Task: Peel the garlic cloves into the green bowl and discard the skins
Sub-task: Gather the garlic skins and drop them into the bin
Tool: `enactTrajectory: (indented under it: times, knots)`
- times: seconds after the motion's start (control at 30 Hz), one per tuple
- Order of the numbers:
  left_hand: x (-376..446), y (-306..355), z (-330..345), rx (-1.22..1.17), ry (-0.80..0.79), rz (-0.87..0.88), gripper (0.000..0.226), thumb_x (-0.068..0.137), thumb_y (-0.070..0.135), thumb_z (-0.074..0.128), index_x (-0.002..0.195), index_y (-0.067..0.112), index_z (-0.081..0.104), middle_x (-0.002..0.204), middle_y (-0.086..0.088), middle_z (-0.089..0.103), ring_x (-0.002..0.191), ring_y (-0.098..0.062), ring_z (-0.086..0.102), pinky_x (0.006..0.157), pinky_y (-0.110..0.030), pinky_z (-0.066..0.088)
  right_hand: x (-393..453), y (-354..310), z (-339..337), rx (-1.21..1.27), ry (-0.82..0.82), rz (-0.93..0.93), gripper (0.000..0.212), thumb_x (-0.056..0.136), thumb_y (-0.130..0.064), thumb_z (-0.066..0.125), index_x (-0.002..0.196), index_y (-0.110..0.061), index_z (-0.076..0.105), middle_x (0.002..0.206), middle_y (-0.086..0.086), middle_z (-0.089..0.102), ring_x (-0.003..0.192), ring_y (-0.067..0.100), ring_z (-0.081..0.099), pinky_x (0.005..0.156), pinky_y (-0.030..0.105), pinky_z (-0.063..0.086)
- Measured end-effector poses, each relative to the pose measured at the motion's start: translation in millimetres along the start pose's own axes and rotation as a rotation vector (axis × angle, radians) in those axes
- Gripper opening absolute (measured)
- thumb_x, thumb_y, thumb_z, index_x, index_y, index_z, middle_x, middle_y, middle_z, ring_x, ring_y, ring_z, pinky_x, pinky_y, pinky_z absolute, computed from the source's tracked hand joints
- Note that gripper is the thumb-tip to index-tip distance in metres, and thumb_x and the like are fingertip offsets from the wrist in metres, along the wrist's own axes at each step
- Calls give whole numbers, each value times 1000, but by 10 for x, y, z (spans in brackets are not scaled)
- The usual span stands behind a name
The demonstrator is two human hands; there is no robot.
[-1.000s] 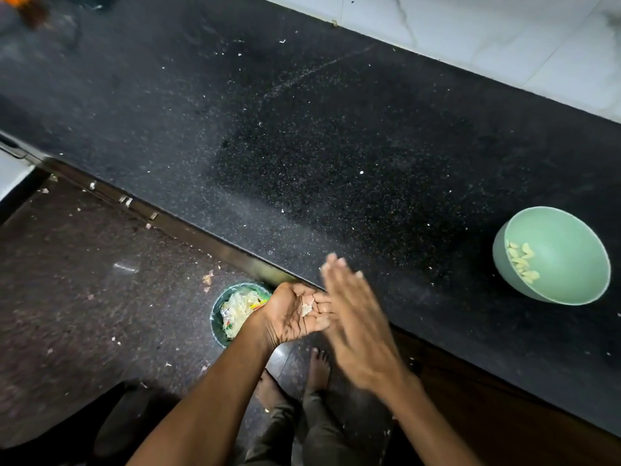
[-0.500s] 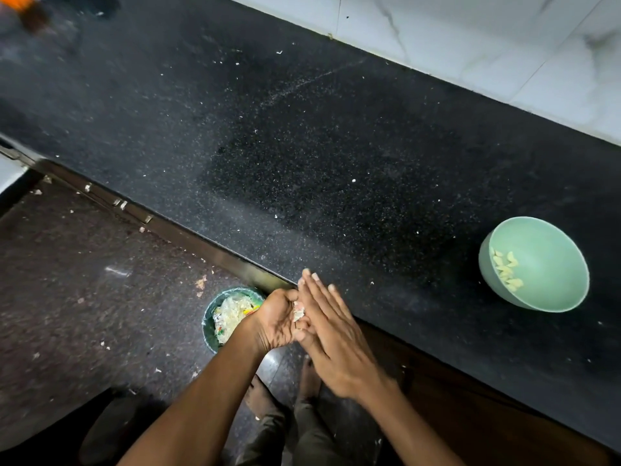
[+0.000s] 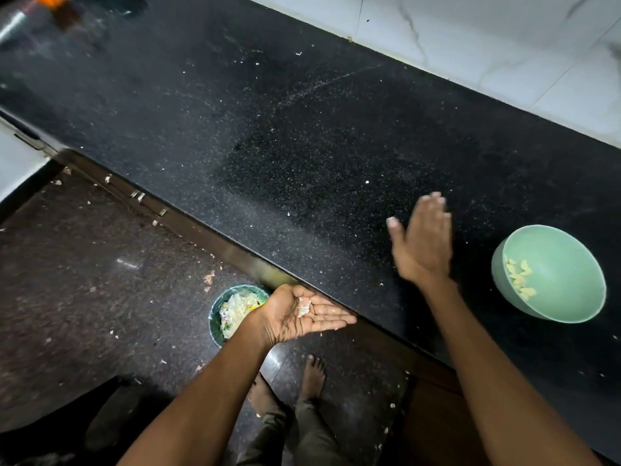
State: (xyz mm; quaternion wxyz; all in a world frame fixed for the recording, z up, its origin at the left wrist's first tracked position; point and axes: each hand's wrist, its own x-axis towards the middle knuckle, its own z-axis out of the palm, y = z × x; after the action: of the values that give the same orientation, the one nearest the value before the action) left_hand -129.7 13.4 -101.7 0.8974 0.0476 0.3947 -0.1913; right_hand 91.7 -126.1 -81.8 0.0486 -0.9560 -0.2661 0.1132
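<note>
- Left hand (image 3: 302,314): flat, palm up, fingers straight, level with the front edge of the counter (image 3: 302,136), carrying a few skins (image 3: 304,306) loose on the palm.
- Right hand (image 3: 421,243): flat and empty, fingers straight and together, raised over the counter near its front edge, just left of the bowl (image 3: 568,264), not touching it.
- Bowl: on the counter toward its right end, near the front edge; peeled cloves (image 3: 519,279) heaped against its left inner wall.
- Bin (image 3: 215,317): on the floor (image 3: 84,264) below the counter's front edge, just left of the left wrist, already holding pale scraps.
- Step in hand, by judgement: clearing the last skins from the palm into the bin.
- Best done by carrying the left palm over the bin's mouth first, then tilting and wiping with the right hand toward the fingertips.
- Low and slow: skins look thin and light, likely to cling to a damp palm or drift aside; flakes already scattered on the floor around the bin.
- Worth keeping the sweep away from the bowl, so no skin lands among the cloves.
</note>
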Motion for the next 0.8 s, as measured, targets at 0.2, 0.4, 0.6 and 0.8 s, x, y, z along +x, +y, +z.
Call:
enactTrajectory:
  times: [0.2, 0.4, 0.6, 0.8]
  knots:
    - [26, 83, -12, 69, 87, 84, 52, 88, 10, 25, 76, -15, 69, 85, -33, 69, 77, -40, 74, 72, -52, 61, -896, -844, 326, 55, -122, -478, 87, 100, -67, -6, 162, -6, -8, 169, 14, -18, 157, 25, -18, 129, 44, -6]
    - [-19, 193, -54, 118, 149, 66, 57, 91, 11, 23, 111, -33, 54, 115, -52, 55, 99, -61, 64, 91, -61, 50, -458, -690, -11, 589, -37, -378, 64, 106, -48, 27, 164, -20, 18, 172, -3, 11, 158, 10, 7, 130, 39, 11]
    - [-36, 194, -61, 16, 142, 63, 57, 95, 12, 23, 116, -33, 51, 120, -53, 51, 102, -63, 61, 92, -61, 50, 652, -458, -177, 366, 9, -183, 63, 110, -42, 35, 162, -8, 21, 171, 9, 14, 159, 22, 11, 129, 35, 4]
    - [-119, 178, -28, 74, 159, 105, 54, 91, 11, 28, 107, -32, 57, 111, -50, 57, 95, -59, 66, 93, -61, 51, -182, -882, 235, 154, -41, -485, 72, 107, -55, 14, 163, -10, 9, 171, 9, 1, 159, 21, 0, 129, 38, -1]
